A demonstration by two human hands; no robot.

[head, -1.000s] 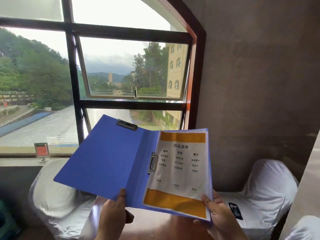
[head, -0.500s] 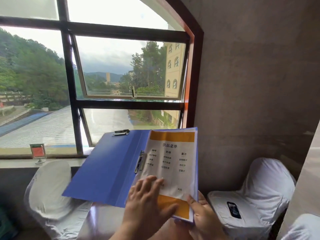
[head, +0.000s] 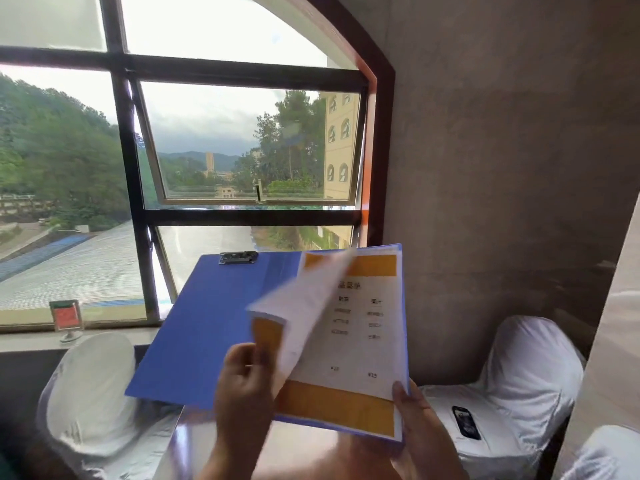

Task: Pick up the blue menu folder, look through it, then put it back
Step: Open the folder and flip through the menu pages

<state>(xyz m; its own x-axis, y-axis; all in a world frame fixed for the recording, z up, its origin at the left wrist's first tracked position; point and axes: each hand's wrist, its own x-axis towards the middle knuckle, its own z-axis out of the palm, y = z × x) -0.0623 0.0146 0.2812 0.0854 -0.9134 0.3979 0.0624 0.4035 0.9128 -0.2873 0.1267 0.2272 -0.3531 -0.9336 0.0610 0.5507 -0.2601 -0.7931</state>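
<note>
The folder (head: 207,327) is open and held up in the air in front of the window (head: 242,140), above the near edge of the worktop (head: 311,452), its left cover spread flat with a metal clip (head: 238,258) at the top edge. On its right half lies a menu page (head: 363,341) with orange bands at top and bottom; 1 sheet (head: 304,306) is lifted and curling leftward, blurred. The left hand (head: 242,386) pinches that sheet's lower corner between thumb and curled fingers. The right hand (head: 415,420) takes the folder's lower right corner in its grip, thumb on top of the page. With only 1 hand carrying the folder, the open left cover may sag or swing, and the folder could tip out of that corner hold. A hard pull on the pinched corner could crease the sheet or tear it at the binding. White-covered chairs (head: 93,386) stand either side; a phone (head: 465,421) lies on the right seat, and a small red sign (head: 65,315) stands on the sill.
</note>
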